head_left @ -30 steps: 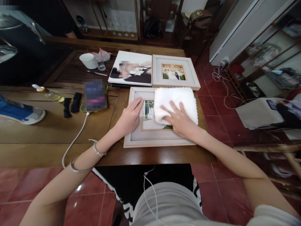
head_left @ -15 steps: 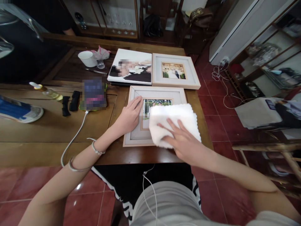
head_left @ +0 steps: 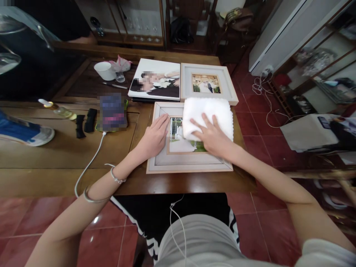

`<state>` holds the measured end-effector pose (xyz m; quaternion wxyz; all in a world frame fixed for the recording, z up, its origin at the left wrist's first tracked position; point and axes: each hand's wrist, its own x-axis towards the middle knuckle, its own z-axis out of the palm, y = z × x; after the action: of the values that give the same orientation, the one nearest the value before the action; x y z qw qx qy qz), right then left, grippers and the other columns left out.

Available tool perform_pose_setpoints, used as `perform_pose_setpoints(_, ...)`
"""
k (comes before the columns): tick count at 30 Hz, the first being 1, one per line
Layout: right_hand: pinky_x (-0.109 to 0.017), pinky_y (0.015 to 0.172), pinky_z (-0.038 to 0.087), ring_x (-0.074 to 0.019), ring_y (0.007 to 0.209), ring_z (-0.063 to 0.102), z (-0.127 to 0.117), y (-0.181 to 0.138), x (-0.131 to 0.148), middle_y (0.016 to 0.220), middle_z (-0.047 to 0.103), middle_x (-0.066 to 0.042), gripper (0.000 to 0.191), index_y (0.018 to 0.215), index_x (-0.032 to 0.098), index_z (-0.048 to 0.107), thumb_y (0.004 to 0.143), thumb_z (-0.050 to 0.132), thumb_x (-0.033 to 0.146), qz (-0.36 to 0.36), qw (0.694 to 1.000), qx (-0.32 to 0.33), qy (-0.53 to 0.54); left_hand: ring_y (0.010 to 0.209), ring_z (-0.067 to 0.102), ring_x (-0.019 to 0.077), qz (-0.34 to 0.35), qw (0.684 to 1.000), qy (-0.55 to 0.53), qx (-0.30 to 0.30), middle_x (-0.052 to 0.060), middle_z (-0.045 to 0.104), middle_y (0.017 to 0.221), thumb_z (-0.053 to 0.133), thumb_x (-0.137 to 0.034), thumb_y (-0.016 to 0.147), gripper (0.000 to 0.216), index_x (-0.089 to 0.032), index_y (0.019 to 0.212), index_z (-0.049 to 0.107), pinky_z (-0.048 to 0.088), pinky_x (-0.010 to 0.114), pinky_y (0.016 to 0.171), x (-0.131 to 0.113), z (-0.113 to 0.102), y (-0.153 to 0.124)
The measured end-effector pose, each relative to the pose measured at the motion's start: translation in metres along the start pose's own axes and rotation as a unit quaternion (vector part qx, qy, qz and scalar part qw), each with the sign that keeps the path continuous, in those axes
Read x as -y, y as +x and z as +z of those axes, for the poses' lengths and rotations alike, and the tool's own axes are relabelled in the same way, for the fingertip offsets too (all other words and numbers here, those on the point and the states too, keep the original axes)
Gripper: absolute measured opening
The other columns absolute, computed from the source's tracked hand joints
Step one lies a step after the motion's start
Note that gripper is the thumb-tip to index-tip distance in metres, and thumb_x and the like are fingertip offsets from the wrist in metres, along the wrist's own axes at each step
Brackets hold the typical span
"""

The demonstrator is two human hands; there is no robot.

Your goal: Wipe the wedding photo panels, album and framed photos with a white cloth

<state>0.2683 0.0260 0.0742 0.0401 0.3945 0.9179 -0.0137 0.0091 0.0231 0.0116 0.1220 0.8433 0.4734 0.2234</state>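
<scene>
A light wooden picture frame (head_left: 151,163) with a wide pale mat lies flat at the table's front edge. It surrounds a small outdoor photo (head_left: 180,145), partly covered. My left hand (head_left: 155,135) rests on the frame's left side, fingers stretched out flat. Under my right hand (head_left: 215,139) is a folded, fluffy white cloth (head_left: 207,107), pressed onto the frame's upper right part. The right fingers are spread over the cloth, which bunches at the thumb side. The cloth hides the frame's top right corner and overlaps the lower edge of a second framed photo (head_left: 230,87).
Behind lies a white-bordered portrait print (head_left: 158,66). Leftward are a phone-like device (head_left: 112,111) with a white cable (head_left: 90,167), black pieces (head_left: 90,120), a dropper bottle (head_left: 61,111), a blue-white container (head_left: 25,129) and a white cup (head_left: 105,71). Another person's arm (head_left: 86,39) shows at the back left.
My right hand has slid the white cloth up and away across the frame, uncovering the photo's lower part and the frame's lower right corner. My left hand stays on the frame.
</scene>
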Motion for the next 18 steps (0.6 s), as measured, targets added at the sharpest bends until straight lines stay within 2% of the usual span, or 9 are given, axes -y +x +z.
perform_pose_setpoints(3, -0.077, 0.113, 0.023, -0.0468, 0.148, 0.020, -0.014, -0.042, 0.028, 0.161, 0.034, -0.011, 0.065, 0.129, 0.019, 0.064, 0.072, 0.047, -0.006, -0.067, 0.995, 0.064, 0.027, 0.149, 0.031, 0.0309, -0.006, 1.000, -0.005, -0.012, 0.023, 0.037, 0.156, 0.030, -0.023, 0.102, 0.051, -0.007, 0.150, 0.036, 0.032, 0.055, 0.120, -0.001, 0.000, 0.000)
perform_pose_setpoints(6, -0.071, 0.115, 0.030, -0.0449, 0.148, 0.022, -0.028, -0.080, 0.049, 0.162, 0.034, -0.005, 0.067, 0.125, 0.024, 0.067, 0.069, 0.047, -0.005, -0.119, 0.986, 0.101, 0.061, 0.149, 0.031, 0.0314, -0.006, 1.000, -0.005, -0.014, 0.023, 0.038, 0.156, 0.031, -0.023, 0.102, 0.050, -0.007, 0.149, 0.037, 0.032, 0.057, 0.119, -0.001, 0.000, 0.000)
perform_pose_setpoints(9, -0.060, 0.122, 0.024, -0.0381, 0.150, 0.020, -0.032, -0.099, 0.065, 0.163, 0.032, 0.007, 0.061, 0.117, 0.032, 0.069, 0.069, 0.048, 0.000, -0.123, 0.981, 0.108, 0.102, 0.149, 0.030, 0.0317, 0.001, 1.000, 0.002, -0.014, 0.024, 0.038, 0.156, 0.030, -0.022, 0.102, 0.051, -0.005, 0.149, 0.037, 0.032, 0.057, 0.119, -0.001, 0.002, 0.000)
perform_pose_setpoints(11, -0.055, 0.125, 0.017, -0.0338, 0.151, 0.017, -0.027, -0.100, 0.071, 0.162, 0.029, 0.015, 0.058, 0.113, 0.035, 0.070, 0.071, 0.047, 0.001, -0.101, 0.982, 0.099, 0.125, 0.149, 0.030, 0.0318, 0.004, 1.000, 0.008, -0.013, 0.024, 0.037, 0.156, 0.029, -0.022, 0.101, 0.052, -0.003, 0.149, 0.036, 0.032, 0.057, 0.119, 0.000, 0.003, 0.000)
perform_pose_setpoints(13, -0.055, 0.126, 0.013, -0.0327, 0.151, 0.015, -0.018, -0.092, 0.071, 0.162, 0.027, 0.017, 0.061, 0.114, 0.038, 0.069, 0.072, 0.047, 0.000, -0.076, 0.985, 0.083, 0.132, 0.150, 0.029, 0.0320, 0.005, 1.000, 0.012, -0.009, 0.024, 0.037, 0.157, 0.028, -0.021, 0.101, 0.052, -0.003, 0.150, 0.035, 0.032, 0.058, 0.119, 0.001, 0.003, 0.000)
perform_pose_setpoints(15, -0.062, 0.124, 0.016, -0.0367, 0.151, 0.015, -0.009, -0.076, 0.064, 0.164, 0.027, 0.010, 0.063, 0.120, 0.034, 0.067, 0.073, 0.046, -0.002, -0.056, 0.991, 0.062, 0.108, 0.150, 0.028, 0.0323, 0.008, 1.000, 0.014, -0.005, 0.024, 0.036, 0.157, 0.028, -0.021, 0.101, 0.053, -0.004, 0.151, 0.034, 0.032, 0.059, 0.119, 0.001, 0.003, 0.000)
perform_pose_setpoints(18, -0.072, 0.118, 0.022, -0.0436, 0.149, 0.018, 0.002, -0.045, 0.040, 0.162, 0.033, -0.005, 0.062, 0.128, 0.022, 0.064, 0.076, 0.043, -0.005, -0.027, 0.998, 0.012, 0.050, 0.150, 0.027, 0.0329, 0.012, 1.000, 0.013, 0.003, 0.024, 0.035, 0.158, 0.027, -0.022, 0.102, 0.054, -0.004, 0.152, 0.033, 0.031, 0.060, 0.119, 0.002, 0.002, 0.000)
